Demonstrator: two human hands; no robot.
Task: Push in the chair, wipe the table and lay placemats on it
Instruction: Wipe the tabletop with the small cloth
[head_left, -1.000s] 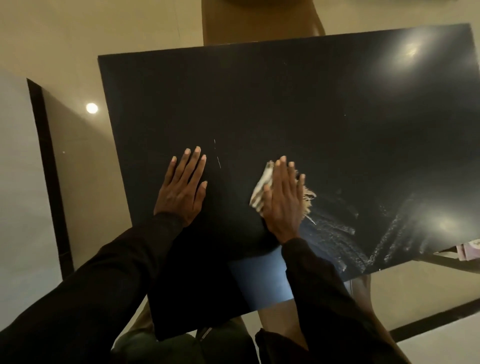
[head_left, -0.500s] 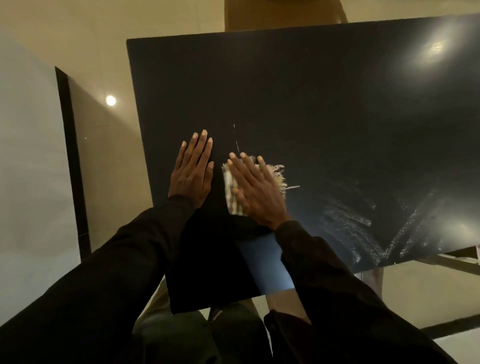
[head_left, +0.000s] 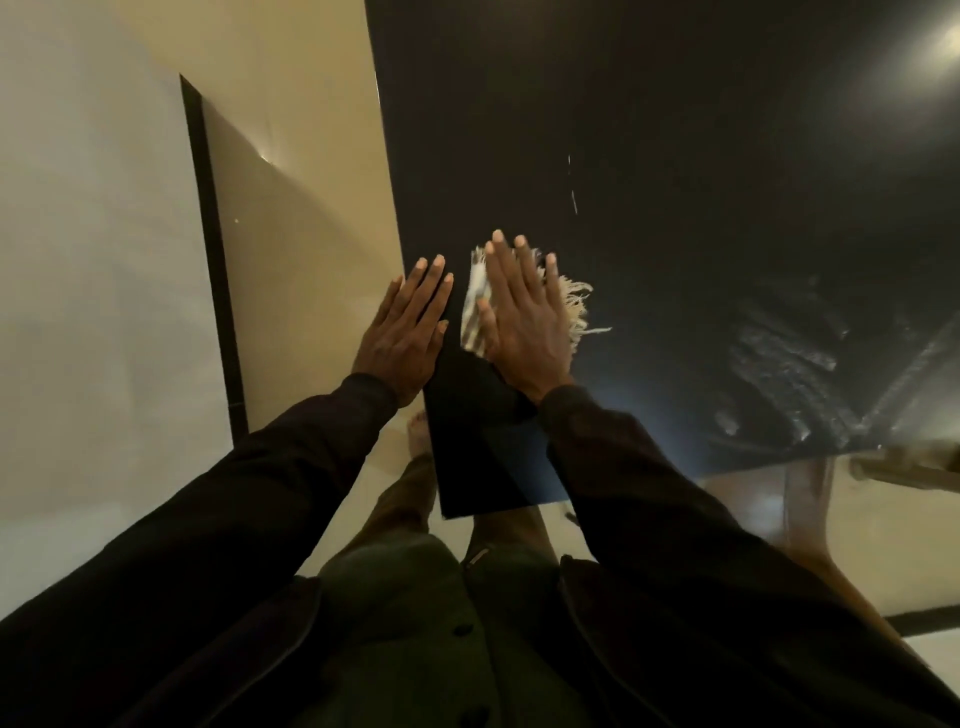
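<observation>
Table (head_left: 675, 130): dark glossy top, lamp glare at far right. Pale smeared streaks (head_left: 779, 353) show on the right part, toward the near edge.

Cloth (head_left: 474, 312): pale, striped, with a fringe on its right side. It lies flat on the tabletop close to the left edge, mostly covered by the flat right hand (head_left: 519, 322).

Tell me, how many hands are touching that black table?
2. The left hand lies flat at the left edge of the table; the right hand, just beside it, presses a fringed cloth onto the tabletop. No other hand shows.
</observation>
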